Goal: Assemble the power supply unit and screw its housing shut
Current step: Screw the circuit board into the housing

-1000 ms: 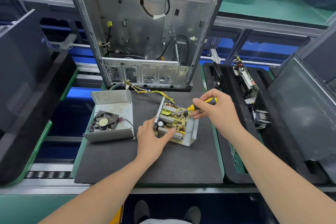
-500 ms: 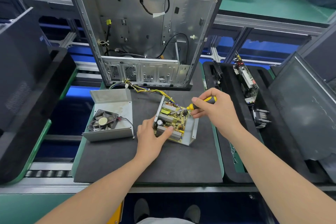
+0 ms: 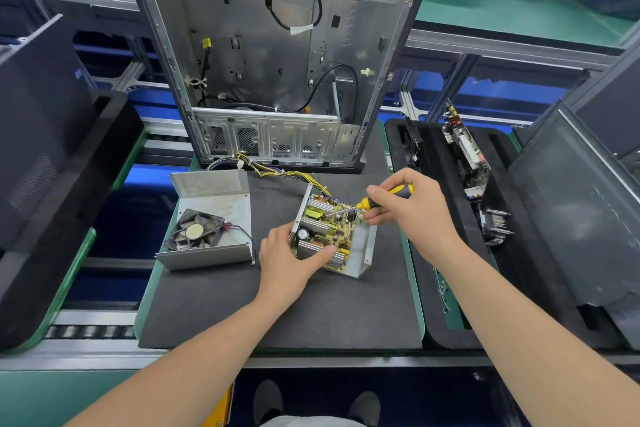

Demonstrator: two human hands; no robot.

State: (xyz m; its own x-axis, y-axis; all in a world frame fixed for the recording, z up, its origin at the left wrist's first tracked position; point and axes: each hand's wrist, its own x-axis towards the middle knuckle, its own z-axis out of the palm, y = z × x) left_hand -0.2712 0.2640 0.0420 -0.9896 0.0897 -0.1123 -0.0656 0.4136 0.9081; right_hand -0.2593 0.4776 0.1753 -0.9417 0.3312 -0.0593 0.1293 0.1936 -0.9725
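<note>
- Head view: right fingers (image 3: pixel 375 191) curled round the handle of the yellow-black screwdriver (image 3: pixel 391 193). Shaft angled down-left, tip on the circuit board (image 3: pixel 327 236) near its far side. Cannot tell which screw.
- Left fingers (image 3: pixel 322 251) gripping the near-left corner of the housing base (image 3: pixel 366 246), thumb laid across a heatsink, pinning board into base.
- Right hand (image 3: pixel 419 218) hovering over the base's far-right corner; left hand (image 3: pixel 287 260) resting on the black mat (image 3: pixel 311 308) beside the base.
- Step in hand, by judgement: fastening board into base, well short of closing.
- Seat tip square in the screw head before turning. Shaft tilted by the look of it, so stand it more upright to avoid slipping onto components.
- Press down with left to stop the board shifting. Snug only, no over-torque.
- Mind the yellow wire bundle (image 3: pixel 287 175) leading from the base's far end toward the PC chassis (image 3: pixel 273 62). Route clear of housing edges before closing.
- Cover with fan (image 3: pixel 211 229): open side up, just left of the base on the mat, apart from it. Fitting and screwing shut not yet done.
</note>
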